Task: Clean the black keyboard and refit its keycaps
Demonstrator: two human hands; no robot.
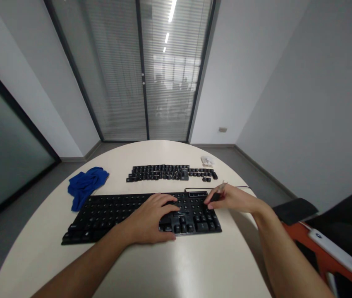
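A black keyboard (110, 213) lies on the table in front of me, several caps gone from its right part, where bare switch spots show. My left hand (152, 219) rests across its middle, fingers spread apart, the thumb at the front edge. Over the number pad at the right end is my right hand (225, 198), thumb and index finger closed together. A small black piece (215, 197) shows between them; its kind is unclear. Something thin and metallic (222, 186) shows at the top of this hand. Behind the keyboard, loose keycaps (157, 172) are laid out in rows.
A crumpled blue cloth (88, 184) lies at the left of the round pale table (176, 265). A small clear bag (207, 161) sits at the back right. The cable (238, 187) runs off the right edge. An orange chair (327, 252) holding a white power strip (334, 250) stands right.
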